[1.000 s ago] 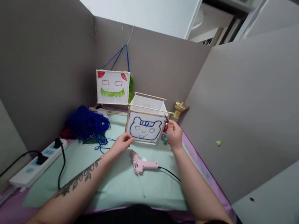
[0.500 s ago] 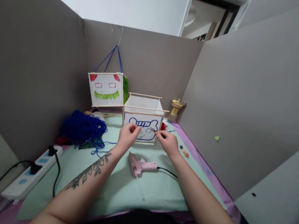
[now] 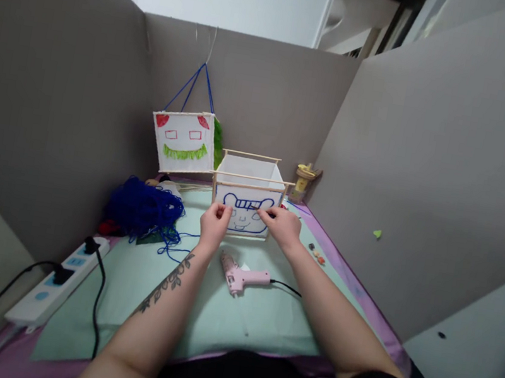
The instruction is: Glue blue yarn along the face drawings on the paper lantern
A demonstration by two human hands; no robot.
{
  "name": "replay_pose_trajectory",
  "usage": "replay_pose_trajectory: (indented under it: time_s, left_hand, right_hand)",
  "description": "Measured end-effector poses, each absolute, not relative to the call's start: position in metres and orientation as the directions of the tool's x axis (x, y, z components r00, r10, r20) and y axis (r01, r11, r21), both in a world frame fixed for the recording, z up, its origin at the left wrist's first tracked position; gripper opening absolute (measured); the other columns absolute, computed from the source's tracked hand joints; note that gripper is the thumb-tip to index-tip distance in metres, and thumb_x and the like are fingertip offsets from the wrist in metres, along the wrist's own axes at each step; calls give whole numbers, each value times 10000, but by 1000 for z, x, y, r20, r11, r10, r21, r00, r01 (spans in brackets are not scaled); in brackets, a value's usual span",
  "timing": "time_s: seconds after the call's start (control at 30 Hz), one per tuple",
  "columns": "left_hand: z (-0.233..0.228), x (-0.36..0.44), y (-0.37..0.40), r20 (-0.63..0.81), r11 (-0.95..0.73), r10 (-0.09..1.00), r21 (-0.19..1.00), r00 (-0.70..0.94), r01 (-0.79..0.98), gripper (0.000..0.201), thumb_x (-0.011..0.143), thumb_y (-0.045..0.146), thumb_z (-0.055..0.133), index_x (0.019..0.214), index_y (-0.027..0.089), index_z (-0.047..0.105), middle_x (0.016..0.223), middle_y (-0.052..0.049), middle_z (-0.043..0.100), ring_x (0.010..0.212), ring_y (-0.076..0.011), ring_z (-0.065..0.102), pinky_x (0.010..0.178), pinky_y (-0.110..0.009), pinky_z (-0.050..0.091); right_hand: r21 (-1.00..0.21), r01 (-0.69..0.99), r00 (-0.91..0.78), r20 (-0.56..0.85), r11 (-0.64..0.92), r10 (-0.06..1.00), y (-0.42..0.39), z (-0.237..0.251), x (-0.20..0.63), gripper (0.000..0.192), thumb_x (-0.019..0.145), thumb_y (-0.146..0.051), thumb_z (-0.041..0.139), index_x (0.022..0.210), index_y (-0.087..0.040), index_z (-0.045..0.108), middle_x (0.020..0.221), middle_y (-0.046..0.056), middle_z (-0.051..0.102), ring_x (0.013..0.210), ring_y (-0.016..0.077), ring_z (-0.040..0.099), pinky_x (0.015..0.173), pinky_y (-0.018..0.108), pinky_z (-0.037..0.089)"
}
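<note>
Lantern face (image 3: 245, 212): our hands covered its lower corners;
Right hand (image 3: 282, 227): what it pinched, we could not tell;
Power strip (image 3: 55, 290): cable cut off at the left edge

Hands (image 3: 251, 226) on paper lantern (image 3: 246, 204)

Table (image 3: 372, 310) covered by purple cloth, walled on three sides by grey partitions. Pale green mat (image 3: 214, 311) lies over most of the cloth.

On the mat:
- paper box (image 3: 245, 204) with stick frame, upright, at the far middle; blue face drawn on its near side
- pink glue gun (image 3: 241, 275) on its side, just in front of the box, black cord running right
- blue yarn (image 3: 144, 207) heaped at far left, loose strands trailing towards the box
- small beads (image 3: 316, 253) near the right edge

Off the mat, left edge: white power strip (image 3: 58, 283), two black plugs in it.
Far right corner: small yellow spool (image 3: 302, 181).
</note>
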State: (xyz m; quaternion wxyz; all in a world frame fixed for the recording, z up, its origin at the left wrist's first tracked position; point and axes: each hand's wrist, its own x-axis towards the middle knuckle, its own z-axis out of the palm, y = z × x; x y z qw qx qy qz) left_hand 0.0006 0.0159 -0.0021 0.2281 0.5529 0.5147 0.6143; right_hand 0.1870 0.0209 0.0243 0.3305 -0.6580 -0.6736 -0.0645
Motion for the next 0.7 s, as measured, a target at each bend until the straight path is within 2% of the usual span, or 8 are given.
replay_pose_trajectory:
  time_s: [0.27,0.7]
  left_hand:
    - [-5,7,11,483,-396,850,849,-211,349,218,770,373,561,667,181,553,557,34,538,552,-107,492,556,-214,356]
    - [-13,9,11,504,-424,850,828,-154,368,212,789,374,545,698,184,571,583,23,571,559,-109,510,563,-219,354]
  right_hand:
    - [-271,955,40,528,123,848,24,36,182,407,801,-588,465,805,-274,725,782,4,719,736,166,609,534,249,258]
    - [-358,915,72,600,187,797,10,48,187,391,785,-557,507,735,-236,724,705,15,700,671,155,591,520,244,248]
